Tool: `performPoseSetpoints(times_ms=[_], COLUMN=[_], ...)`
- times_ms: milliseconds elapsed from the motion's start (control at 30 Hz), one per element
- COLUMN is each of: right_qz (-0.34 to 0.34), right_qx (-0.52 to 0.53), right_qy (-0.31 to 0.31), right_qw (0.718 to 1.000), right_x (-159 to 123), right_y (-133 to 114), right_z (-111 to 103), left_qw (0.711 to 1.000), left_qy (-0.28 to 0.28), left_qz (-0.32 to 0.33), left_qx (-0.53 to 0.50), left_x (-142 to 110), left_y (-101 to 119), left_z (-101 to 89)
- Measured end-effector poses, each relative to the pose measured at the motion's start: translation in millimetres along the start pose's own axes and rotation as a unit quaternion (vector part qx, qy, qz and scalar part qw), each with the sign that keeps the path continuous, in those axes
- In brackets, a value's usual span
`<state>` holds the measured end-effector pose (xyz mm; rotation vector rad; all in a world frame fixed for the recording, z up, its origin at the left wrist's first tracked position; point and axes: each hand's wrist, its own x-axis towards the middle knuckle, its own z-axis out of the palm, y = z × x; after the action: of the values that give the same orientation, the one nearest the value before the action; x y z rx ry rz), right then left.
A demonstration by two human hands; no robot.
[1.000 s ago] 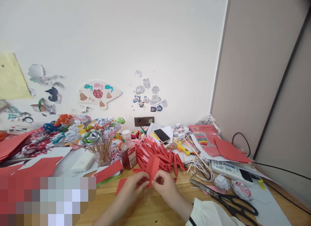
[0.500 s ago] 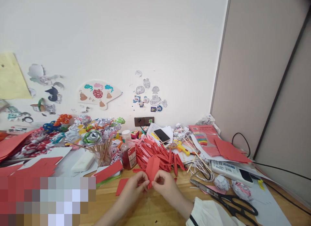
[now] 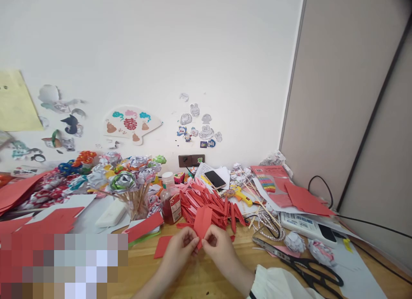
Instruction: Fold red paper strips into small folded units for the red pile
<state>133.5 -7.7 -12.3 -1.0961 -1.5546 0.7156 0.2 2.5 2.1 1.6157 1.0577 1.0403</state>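
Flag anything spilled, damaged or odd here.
No spill visible; bottle upright. Odd: a pixelated patch hides the picture's lower left. Glue gun lies amid loose paper, awkward for a tool that may run hot.

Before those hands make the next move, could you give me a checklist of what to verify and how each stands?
1. Left hand pinching the folded red paper: ok.
2. Right hand pinching it too: ok.
3. Black-handled scissors apart from both hands: ok.
4. White-capped bottle upright: ok.
5. Space just beyond the paper uncluttered: not ok, red paper pieces are heaped there.
6. Yellow glue gun switched off: cannot tell.
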Motion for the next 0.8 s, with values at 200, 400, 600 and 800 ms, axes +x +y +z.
performPoseSetpoints(times_ms=[200, 400, 600, 800], right_qz=[0.005, 0.005, 0.012, 0.034], right_qx=[0.015, 0.034, 0.131, 0.208], right_qy=[0.011, 0.001, -0.010, -0.038], right_qw=[1.000, 0.999, 0.991, 0.977], right_x=[0, 0, 0, -1], right_y=[0, 2, 2, 5], right_z=[2, 3, 2, 5], left_qw=[1.000, 1.000, 0.993, 0.988], left_qy=[0.000, -0.005, -0.027, 0.000], left_qz=[0.003, 0.006, -0.042, -0.015], left_qx=[0.007, -0.030, -0.108, -0.154], left_x=[0, 0, -1, 0], left_y=[-2, -2, 5, 9], left_z=[1.4, 2.2, 2.7, 2.1])
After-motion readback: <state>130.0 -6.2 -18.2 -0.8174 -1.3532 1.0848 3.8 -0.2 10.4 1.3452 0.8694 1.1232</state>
